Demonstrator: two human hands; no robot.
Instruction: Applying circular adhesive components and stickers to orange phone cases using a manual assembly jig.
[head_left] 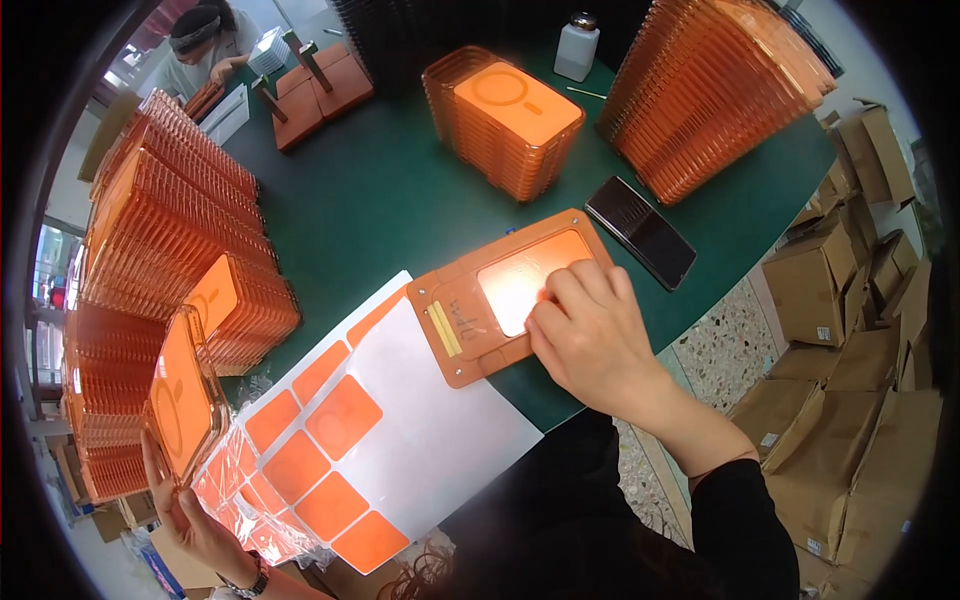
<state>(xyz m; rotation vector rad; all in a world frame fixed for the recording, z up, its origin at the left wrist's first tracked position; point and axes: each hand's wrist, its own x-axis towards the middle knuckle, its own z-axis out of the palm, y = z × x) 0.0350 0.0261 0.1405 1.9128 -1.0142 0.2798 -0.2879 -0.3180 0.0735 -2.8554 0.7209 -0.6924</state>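
My left hand grips the lower end of an orange phone case with a ring mark on it, held tilted beside the stacks at the left. My right hand has its fingers curled together at the glossy orange panel in the window of a brown jig. What those fingertips pinch, if anything, is hidden. The jig lies at an angle, its near left corner over a sheet of orange stickers with a white backing.
Stacked orange cases line the left, with a middle stack and a tall right stack. A black phone, white bottle and brown stand share the green table. Cardboard boxes fill the right; another person sits far left.
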